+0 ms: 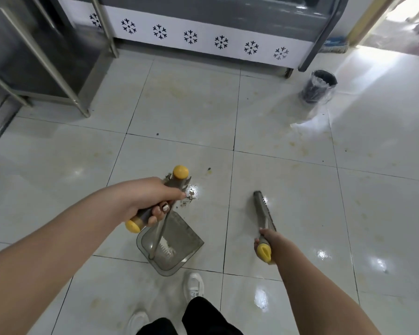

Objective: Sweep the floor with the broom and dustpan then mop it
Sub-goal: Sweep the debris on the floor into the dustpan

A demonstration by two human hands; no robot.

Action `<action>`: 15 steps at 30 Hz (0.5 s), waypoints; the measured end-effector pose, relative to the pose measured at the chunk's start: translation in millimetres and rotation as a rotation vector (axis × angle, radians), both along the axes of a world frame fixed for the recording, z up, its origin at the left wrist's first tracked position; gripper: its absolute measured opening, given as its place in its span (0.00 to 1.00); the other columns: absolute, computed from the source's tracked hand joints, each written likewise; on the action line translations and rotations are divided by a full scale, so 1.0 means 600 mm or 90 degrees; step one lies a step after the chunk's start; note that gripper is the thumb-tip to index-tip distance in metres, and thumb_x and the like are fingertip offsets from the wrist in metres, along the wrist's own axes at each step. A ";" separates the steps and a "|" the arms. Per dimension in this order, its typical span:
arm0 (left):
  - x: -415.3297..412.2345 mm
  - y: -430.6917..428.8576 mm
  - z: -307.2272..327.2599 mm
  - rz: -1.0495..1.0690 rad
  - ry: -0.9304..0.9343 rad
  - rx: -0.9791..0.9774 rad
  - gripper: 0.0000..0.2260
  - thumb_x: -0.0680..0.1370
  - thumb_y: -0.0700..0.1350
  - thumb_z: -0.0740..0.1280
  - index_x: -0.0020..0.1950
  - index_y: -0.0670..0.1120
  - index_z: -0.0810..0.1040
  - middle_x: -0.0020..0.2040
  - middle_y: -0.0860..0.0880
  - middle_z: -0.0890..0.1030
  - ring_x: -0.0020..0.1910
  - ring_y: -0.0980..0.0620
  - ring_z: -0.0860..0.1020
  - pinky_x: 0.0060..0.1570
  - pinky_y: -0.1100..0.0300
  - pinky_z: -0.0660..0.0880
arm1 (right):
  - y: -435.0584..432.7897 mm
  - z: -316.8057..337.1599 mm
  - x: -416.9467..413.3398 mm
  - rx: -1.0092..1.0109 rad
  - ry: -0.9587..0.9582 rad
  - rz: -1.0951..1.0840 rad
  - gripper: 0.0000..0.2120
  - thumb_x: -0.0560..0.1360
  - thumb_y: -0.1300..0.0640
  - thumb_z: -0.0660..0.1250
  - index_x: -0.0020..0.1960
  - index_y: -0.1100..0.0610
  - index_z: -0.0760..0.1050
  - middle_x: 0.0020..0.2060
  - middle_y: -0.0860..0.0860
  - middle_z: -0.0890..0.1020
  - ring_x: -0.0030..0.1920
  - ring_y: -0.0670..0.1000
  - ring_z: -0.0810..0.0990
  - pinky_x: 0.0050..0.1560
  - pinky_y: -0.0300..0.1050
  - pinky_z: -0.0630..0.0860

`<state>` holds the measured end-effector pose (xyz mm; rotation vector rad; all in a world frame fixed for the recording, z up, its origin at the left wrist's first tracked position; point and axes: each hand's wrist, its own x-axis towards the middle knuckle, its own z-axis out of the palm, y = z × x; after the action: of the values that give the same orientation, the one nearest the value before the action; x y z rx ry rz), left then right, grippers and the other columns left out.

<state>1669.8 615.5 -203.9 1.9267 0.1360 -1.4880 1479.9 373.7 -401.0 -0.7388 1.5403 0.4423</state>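
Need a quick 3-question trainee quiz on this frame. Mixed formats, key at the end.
1. True or false: the left hand grips the dustpan by its handle.
2. Which hand holds the broom? A) left hand B) right hand C) neither
3. Fill in: the end caps on both tool handles are ___ in colour.

Key: 1 true; 2 B; 3 yellow.
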 end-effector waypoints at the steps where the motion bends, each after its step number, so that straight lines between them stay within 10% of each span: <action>1: 0.000 -0.005 -0.001 0.001 -0.002 0.000 0.12 0.76 0.48 0.68 0.39 0.44 0.68 0.23 0.50 0.66 0.17 0.57 0.64 0.19 0.68 0.64 | 0.001 -0.002 -0.001 0.015 0.009 0.016 0.15 0.81 0.51 0.59 0.43 0.63 0.68 0.19 0.54 0.74 0.14 0.50 0.72 0.19 0.37 0.73; 15: -0.016 0.011 0.016 0.049 -0.023 -0.007 0.14 0.77 0.46 0.67 0.36 0.43 0.67 0.20 0.51 0.66 0.16 0.57 0.64 0.19 0.70 0.64 | 0.103 0.071 0.131 0.325 -0.186 -0.265 0.14 0.78 0.56 0.59 0.35 0.58 0.64 0.17 0.52 0.69 0.15 0.50 0.70 0.16 0.34 0.70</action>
<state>1660.3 621.9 -194.2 1.9178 0.1833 -1.3996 1558.4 435.7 -358.7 -0.0731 1.1907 0.3720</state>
